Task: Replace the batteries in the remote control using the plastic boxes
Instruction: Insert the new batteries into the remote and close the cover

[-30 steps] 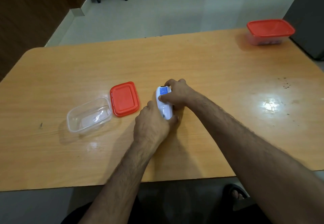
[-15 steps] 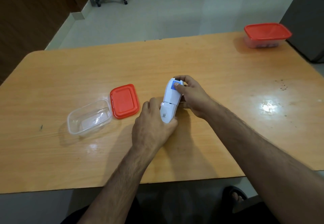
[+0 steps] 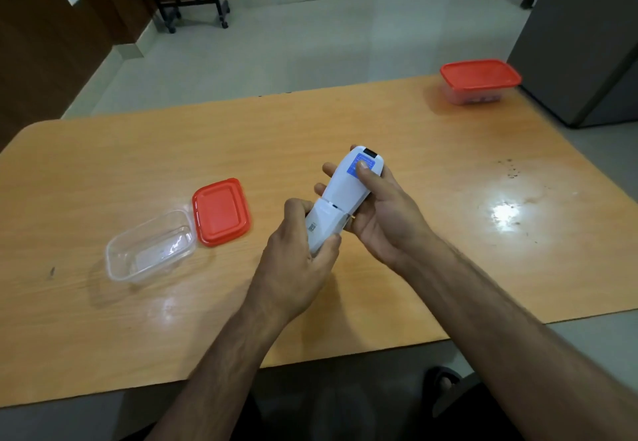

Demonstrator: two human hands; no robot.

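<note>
at frame centre, both hands hold the white remote control [image 3: 345,195] back-up above the tabletop [image 3: 414,150]: the right hand [image 3: 383,212] grips its upper body, the left hand [image 3: 300,261] its lower cover. an open clear box [image 3: 150,245] and its red lid [image 3: 221,212] lie touching at left; a lidded box [image 3: 480,81] sits upper right.

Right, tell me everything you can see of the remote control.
The remote control is a long white plastic body, held off the table with its back facing up. Near its far end is a blue label, with a small dark window at the tip. A seam crosses the back where the battery cover starts; the cover carries a small printed code and looks closed or barely shifted. The right hand cradles the upper half, thumb on the label; the left hand grips the cover end.
</note>
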